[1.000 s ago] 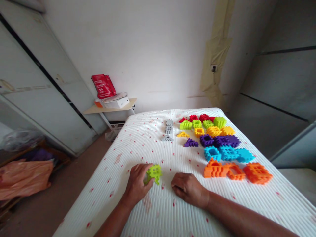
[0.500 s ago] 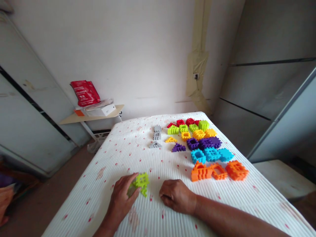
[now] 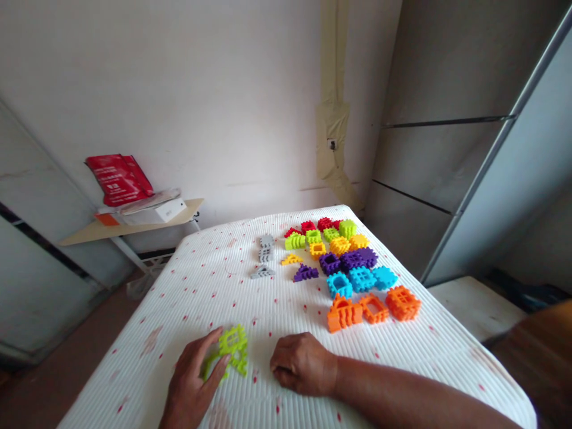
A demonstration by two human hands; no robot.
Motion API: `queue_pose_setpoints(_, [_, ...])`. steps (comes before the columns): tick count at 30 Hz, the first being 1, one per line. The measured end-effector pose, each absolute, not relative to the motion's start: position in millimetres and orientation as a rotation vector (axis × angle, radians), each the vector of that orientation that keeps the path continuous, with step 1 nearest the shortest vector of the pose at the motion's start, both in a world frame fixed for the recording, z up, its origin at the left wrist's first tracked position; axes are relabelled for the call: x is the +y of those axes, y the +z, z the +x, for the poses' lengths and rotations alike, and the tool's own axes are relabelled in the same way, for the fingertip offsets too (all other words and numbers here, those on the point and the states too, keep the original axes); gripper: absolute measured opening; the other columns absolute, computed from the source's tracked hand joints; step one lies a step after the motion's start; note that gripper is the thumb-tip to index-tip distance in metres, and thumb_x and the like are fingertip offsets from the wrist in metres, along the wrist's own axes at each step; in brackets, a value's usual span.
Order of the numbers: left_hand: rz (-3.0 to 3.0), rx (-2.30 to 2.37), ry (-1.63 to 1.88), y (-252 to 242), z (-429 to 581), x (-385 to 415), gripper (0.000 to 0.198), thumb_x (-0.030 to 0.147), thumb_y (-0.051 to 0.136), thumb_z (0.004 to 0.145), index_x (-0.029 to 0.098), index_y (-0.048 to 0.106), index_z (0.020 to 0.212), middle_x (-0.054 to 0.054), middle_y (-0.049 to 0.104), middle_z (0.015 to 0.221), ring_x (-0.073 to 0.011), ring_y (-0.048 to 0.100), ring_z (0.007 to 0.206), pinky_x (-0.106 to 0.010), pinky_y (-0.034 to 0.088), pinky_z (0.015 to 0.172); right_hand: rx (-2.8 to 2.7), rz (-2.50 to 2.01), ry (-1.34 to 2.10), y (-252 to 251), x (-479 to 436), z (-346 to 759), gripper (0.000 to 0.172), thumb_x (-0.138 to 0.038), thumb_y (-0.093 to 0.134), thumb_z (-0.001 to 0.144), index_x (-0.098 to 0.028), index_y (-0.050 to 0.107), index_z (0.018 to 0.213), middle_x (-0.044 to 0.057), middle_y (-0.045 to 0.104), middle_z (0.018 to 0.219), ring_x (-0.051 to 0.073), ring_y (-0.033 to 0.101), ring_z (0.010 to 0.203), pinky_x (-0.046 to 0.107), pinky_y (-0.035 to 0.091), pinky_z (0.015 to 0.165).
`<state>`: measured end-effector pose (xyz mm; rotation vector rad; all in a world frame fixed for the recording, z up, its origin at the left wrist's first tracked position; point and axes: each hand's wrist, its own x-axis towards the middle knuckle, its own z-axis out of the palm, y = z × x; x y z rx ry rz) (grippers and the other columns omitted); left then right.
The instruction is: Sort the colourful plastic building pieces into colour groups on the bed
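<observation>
My left hand (image 3: 190, 372) is at the near left of the bed-like surface, its thumb and fingers curved around lime-green interlocking blocks (image 3: 233, 339). One of these is a square window piece, with other green toothed parts below it. My palm and fingers partly hide them. To the right, my right hand (image 3: 304, 363) rests on the cover as a closed fist, with nothing showing in it. Beyond it lie orange blocks (image 3: 344, 313), light-blue blocks (image 3: 361, 278) and purple blocks (image 3: 357, 259).
Yellow blocks (image 3: 339, 245), lime-green blocks (image 3: 295, 241) and red blocks (image 3: 308, 227) are at the far right, grey blocks (image 3: 264, 255) left of them. All lie on a white ribbed cover (image 3: 201, 298). A side table (image 3: 80, 234) holds a red bag (image 3: 118, 180). A cabinet (image 3: 411, 155) stands right.
My view has turned to the right, so everything sits further left in the picture. More of the green blocks shows between my left thumb and fingers. My right fist stays on the cover.
</observation>
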<state>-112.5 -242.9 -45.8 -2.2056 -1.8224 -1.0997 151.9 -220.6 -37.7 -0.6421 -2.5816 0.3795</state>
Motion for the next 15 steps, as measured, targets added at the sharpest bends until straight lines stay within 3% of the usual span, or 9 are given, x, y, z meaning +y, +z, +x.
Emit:
queue_pose_setpoints(8, [-2.171, -1.806, -1.164, -41.6, -111.4, -242.4, 0.034, 0.046, 0.053, 0.077, 0.026, 0.059, 0.104, -0.003, 0.067, 0.090, -0.0200, 0.065, 0.078, -0.034, 0.056, 0.071, -2.585, -0.664, 0.369, -37.3, -220.2, 151.0, 0.007, -0.019, 0.050, 0.077, -0.021, 0.057, 0.078, -0.001, 0.062, 0.076, 0.012, 0.058, 0.072, 0.020, 0.040, 0.061])
queue_pose_setpoints(15, [-2.019, -2.075, -1.273, -45.3, -115.3, -238.5, 0.047, 0.054, 0.053, 0.074, 0.023, 0.056, 0.109, -0.006, 0.066, 0.096, -0.0240, 0.064, 0.086, -0.040, 0.055, 0.076, -2.572, -0.681, 0.406, -37.9, -219.1, 150.5, 0.008, -0.018, 0.051, 0.076, -0.021, 0.058, 0.079, -0.001, 0.063, 0.076, 0.012, 0.059, 0.073, 0.019, 0.042, 0.062])
